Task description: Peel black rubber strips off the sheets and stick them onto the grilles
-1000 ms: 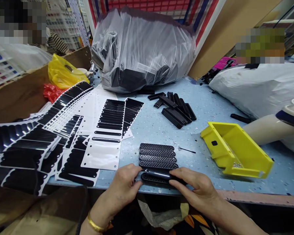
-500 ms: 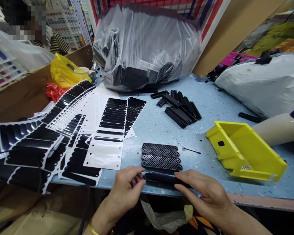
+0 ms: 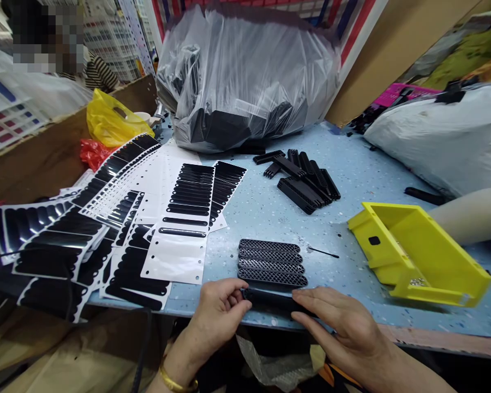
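While both hands are busy at the near edge of the table point(image 3: 335, 289), one dark bar point(image 3: 270, 299) sits between them, just below a row of four criss-cross bars point(image 3: 272, 262). Right hand point(image 3: 339, 322) has the bar's right end pinched, fingertips on top and thumb on the near side. Left hand point(image 3: 219, 311) is curled with thumb and forefinger around the other end, but honestly I can't tell if it's squeezing or just steadying.

What'd worry me: the bar is so close to the edge that a loose right pinch could drop it over the side. Pushing forward too hard could knock the neat row crooked. Sticker sheet point(image 3: 175, 265) is right by the left hand, so a careless elbow or wrist swing might drag it. Same with the yellow bin point(image 3: 445, 245) on the right, since a bump could scatter the tiny bits point(image 3: 417, 282) inside.
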{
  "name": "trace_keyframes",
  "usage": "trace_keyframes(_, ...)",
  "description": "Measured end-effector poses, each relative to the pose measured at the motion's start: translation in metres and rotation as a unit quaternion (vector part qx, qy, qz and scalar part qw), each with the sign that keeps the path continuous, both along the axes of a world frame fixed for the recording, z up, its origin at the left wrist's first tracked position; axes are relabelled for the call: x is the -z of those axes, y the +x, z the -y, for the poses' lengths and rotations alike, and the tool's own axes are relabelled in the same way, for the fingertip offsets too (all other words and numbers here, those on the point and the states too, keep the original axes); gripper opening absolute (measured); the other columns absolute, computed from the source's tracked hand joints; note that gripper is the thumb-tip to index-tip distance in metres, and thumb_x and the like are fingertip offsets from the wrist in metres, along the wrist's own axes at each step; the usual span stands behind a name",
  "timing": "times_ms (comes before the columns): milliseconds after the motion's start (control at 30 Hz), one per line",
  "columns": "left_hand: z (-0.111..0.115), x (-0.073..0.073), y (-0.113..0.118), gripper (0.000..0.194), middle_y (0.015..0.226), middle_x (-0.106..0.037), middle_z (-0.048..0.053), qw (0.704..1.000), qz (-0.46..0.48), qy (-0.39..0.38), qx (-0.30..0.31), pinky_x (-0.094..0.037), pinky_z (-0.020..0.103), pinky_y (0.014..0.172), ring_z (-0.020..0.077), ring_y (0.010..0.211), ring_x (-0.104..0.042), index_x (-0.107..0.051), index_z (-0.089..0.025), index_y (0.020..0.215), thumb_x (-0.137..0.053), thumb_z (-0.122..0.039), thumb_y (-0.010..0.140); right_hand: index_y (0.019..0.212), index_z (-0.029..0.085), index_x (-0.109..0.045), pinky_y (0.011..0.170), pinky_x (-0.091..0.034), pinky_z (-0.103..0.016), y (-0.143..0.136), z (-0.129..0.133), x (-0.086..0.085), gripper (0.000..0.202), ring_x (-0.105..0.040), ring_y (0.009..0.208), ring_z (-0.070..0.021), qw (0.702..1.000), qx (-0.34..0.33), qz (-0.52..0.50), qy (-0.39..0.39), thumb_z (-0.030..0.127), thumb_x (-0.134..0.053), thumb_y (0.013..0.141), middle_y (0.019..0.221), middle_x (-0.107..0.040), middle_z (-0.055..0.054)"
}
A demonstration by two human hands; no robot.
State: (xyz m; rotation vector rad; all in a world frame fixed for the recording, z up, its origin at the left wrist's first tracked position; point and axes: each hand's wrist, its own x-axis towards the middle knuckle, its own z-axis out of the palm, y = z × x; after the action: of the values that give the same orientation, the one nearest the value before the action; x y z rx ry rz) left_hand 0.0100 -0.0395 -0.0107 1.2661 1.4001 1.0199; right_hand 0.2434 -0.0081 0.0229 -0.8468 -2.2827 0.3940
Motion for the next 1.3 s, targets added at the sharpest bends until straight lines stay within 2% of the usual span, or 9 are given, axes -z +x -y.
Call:
trace_keyframes(333, 0.0001, -0.0015, 0.0002, 0.028, 0.061, -0.062, 0.001, 1.000, 0.006, -0.002, 0.002, -0.047, 0.022, 0.050, 0.0119, 0.053, -0.054, -0.077, -0.012, 0.092, -0.063, -0.022, 0.069, 0.106, 0.020, -0.068, 0.065, -0.058, -0.033, -0.0019, -0.0003, -0.0001, 0.019, -0.073, 0.076, -0.0212, 0.999, 0.005, 0.035, 0.022, 0.015, -0.054, 0.094, 0.090, -0.077, -0.008)
trace_keyframes(1000, 0.0010, -0.0049, -0.0020, 0.027, 0.059, -0.062, 0.001, 1.000, -0.001, 0.002, 0.010, -0.045, 0.021, 0.047, 0.0113, 0.050, -0.054, -0.076, -0.012, 0.092, -0.060, -0.025, 0.074, 0.097, 0.019, -0.068, 0.068, -0.055, -0.036, -0.0038, 0.0035, 0.0061, 0.019, -0.069, 0.072, -0.0214, 0.997, 0.019, 0.074, 0.000, 0.013, -0.050, 0.092, 0.086, -0.075, -0.010)
trace_keyframes(1133, -0.0006, -0.0082, -0.0034, 0.028, 0.050, -0.058, -0.001, 1.000, 0.001, -0.016, 0.024, -0.039, 0.020, 0.040, 0.0098, 0.040, -0.048, -0.074, -0.014, 0.089, -0.054, -0.032, 0.082, 0.097, 0.019, -0.069, 0.070, -0.055, -0.036, -0.0040, 0.0048, 0.0064, 0.021, -0.069, 0.074, -0.0215, 0.997, 0.022, 0.077, -0.005, 0.012, -0.050, 0.092, 0.087, -0.074, -0.010)
trace_keyframes(1300, -0.0038, -0.0096, 0.0003, 0.026, 0.047, -0.054, -0.003, 0.999, 0.016, -0.049, 0.014, -0.035, 0.019, 0.036, 0.0099, 0.038, -0.047, -0.072, -0.015, 0.081, -0.057, -0.037, 0.079, 0.095, 0.018, -0.069, 0.068, -0.055, -0.036, -0.0059, 0.0058, 0.0062, 0.021, -0.069, 0.073, -0.0221, 0.997, 0.028, 0.069, 0.004, 0.011, -0.050, 0.091, 0.085, -0.074, -0.010)
